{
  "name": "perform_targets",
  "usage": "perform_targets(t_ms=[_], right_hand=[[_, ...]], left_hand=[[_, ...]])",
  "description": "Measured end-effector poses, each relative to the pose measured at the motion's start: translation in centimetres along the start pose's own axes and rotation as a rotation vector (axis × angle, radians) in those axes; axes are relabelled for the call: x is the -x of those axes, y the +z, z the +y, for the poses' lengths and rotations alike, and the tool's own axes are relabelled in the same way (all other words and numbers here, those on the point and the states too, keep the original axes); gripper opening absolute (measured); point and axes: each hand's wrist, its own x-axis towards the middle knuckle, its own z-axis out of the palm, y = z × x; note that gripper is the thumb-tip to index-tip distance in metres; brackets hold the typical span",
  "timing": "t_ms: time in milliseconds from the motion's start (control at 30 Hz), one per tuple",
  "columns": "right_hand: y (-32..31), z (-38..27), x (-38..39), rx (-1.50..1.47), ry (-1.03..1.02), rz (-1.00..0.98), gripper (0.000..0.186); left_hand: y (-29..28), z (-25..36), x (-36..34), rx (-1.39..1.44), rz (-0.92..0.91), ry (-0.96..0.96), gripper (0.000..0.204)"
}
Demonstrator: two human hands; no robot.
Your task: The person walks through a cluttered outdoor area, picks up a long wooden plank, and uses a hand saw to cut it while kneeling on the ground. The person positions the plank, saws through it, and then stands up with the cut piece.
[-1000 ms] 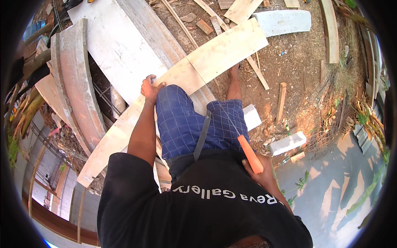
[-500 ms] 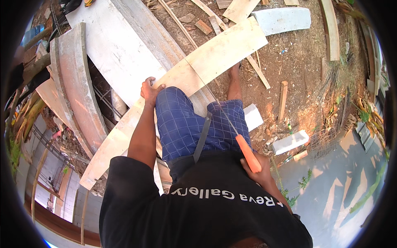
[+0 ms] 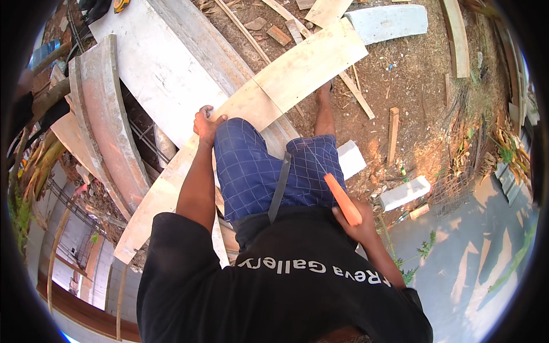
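Your left hand [image 3: 207, 124] grasps the long pale board [image 3: 311, 71] at its far edge, the thumb lying on the top face; how firmly the fingertips press, I cannot tell. Your right hand [image 3: 355, 220] is clenched around the orange handle of the saw [image 3: 343, 200], whose thin blade points forward above your blue shorts [image 3: 251, 177].

The board lies slantwise, from your left side up to the right, across the grey beam [image 3: 200, 43], with your left knee against or just over its near edge. A dark line crosses it beyond the knee; whether this is a cut or a mark, I cannot tell.

Be careful with the blade: it passes close to your right thigh, so a slip sideways could catch the cloth or the skin. If the left hand presses too weakly, the board could turn on the beam, since I see no clamp. The far part reaches to the pale blue block [image 3: 392, 26]; if it has poor support there, it could sag and pinch the blade, or fall near your right leg [image 3: 324, 119], which stands just beside it
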Motion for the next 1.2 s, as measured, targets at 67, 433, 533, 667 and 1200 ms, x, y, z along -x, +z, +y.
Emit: perform_targets(t_ms=[67,433,533,667,1200], right_hand=[[-2.2,-0.9,5.2,0.033,0.063,-0.049,0.030],[6.1,-0.6,-11.9,-0.116,-0.079,0.132,0.033],[0.6,-0.4,2.7,-0.088,-0.035,0.052,0.031],[-0.2,-0.9,2.9,-0.094,0.052,0.012,0.035],[0.0,-1.0,0.5,-0.102,0.001,0.069,0.030]], left_hand=[[0.0,0.1,0.2,-0.027,0.003,0.019,0.067],[0.5,0.5,-0.3,-0.026,-0.015,0.057,0.067],[0.2,0.2,0.2,-0.076,0.027,0.039,0.067],[0.0,0.4,0.6,-0.013,0.022,-0.006,0.068],[0.0,0.3,-0.3,-0.027,-0.009,0.031,0.067]])
